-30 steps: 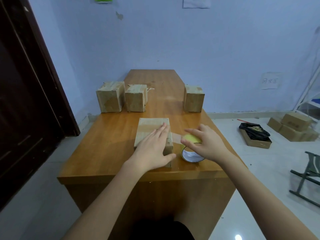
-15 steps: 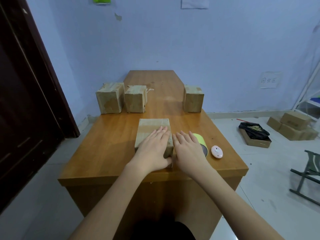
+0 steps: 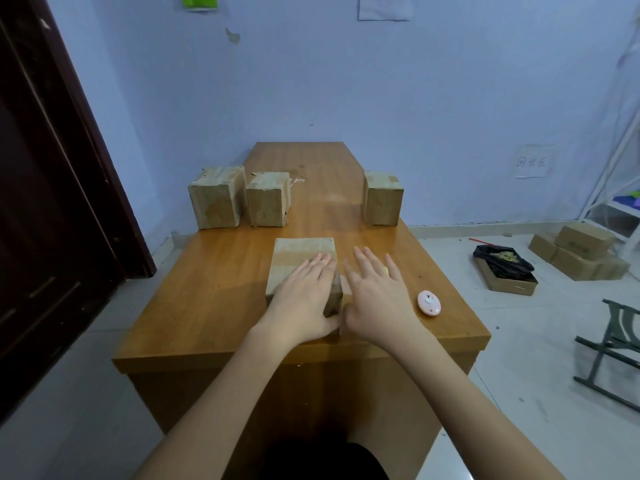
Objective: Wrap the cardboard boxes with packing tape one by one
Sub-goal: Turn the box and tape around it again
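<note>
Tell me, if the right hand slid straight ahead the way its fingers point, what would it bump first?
Probably the lone cardboard box at the table's far right; the right hand points roughly toward it, though depth is unclear.

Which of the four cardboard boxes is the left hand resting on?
The nearest brown cardboard box, alone at the front; the left hand lies flat on it.

Single head-worn wide view, looking forward and down, close over the wooden table [image 3: 214,306], wall behind
</note>
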Action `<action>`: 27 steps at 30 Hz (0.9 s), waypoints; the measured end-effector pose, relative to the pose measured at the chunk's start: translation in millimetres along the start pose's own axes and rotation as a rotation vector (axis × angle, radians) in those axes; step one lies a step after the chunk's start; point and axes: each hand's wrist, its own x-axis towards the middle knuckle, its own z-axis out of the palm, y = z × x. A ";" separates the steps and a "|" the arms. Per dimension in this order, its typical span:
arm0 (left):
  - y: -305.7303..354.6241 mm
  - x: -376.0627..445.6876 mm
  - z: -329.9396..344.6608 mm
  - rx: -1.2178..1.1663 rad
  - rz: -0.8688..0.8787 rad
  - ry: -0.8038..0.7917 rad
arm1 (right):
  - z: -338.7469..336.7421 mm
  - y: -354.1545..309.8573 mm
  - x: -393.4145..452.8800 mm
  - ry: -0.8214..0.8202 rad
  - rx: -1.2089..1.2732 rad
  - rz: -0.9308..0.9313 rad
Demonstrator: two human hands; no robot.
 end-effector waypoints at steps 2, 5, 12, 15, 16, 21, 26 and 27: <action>-0.9 -0.5 0.7 0.010 0.015 0.015 | -11.2 11.5 0.8 0.102 0.128 0.074; -0.7 -1.0 -0.6 0.008 0.045 0.003 | -19.8 46.6 4.1 0.153 0.182 0.291; 6.3 6.2 -7.2 0.100 0.027 -0.078 | 25.2 102.3 -11.0 -0.093 0.068 0.582; 13.3 11.9 -10.5 0.172 0.006 -0.155 | 40.5 102.6 -14.9 -0.041 0.131 0.637; 14.3 13.0 -11.4 0.189 0.002 -0.174 | 43.1 102.3 -14.7 -0.020 0.155 0.645; 10.5 14.4 -16.5 0.170 -0.015 -0.195 | 46.9 104.8 -13.2 0.116 0.353 0.617; 11.4 14.2 -14.3 0.114 -0.041 -0.172 | 37.1 103.1 -19.1 0.270 0.854 0.570; 11.1 13.5 -13.1 0.100 -0.043 -0.163 | 31.9 100.6 -18.9 0.281 1.006 0.589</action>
